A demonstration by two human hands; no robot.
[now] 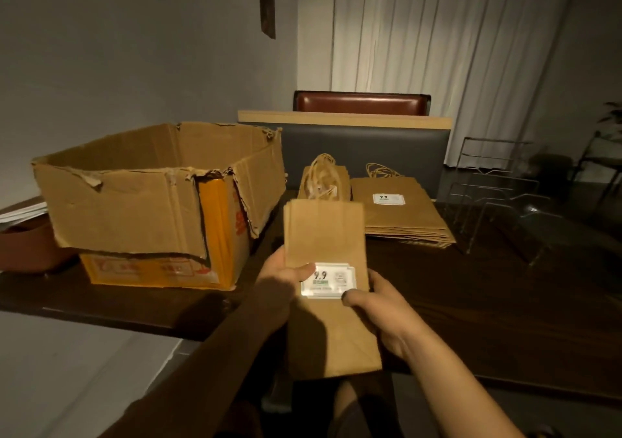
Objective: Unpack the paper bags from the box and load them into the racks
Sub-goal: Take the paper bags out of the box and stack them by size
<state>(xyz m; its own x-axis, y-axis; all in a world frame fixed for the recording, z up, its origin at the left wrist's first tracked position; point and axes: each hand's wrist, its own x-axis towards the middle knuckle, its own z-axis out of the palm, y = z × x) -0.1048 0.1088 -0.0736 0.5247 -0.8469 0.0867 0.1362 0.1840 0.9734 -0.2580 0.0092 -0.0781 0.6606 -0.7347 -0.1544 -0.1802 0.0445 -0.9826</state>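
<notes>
Presently, both the left hand [281, 278] and right hand [377, 309] grip one flat brown paper bag [328, 235] above the dark wooden table's [488, 303] near edge, thumbs on its white label [328, 281].

Bare forearms, no sleeves visible

Between the fingers is a matt brown kraft-paper bag [328, 235], its white label [328, 280] glossy beneath the thumbs. Beyond the fingertips sit a rough, torn corrugated cardboard box [148, 202], clear glossy acrylic racks [498, 198] and twisted paper-cord handles [382, 170], all on a dark polished wooden table [505, 303].
</notes>
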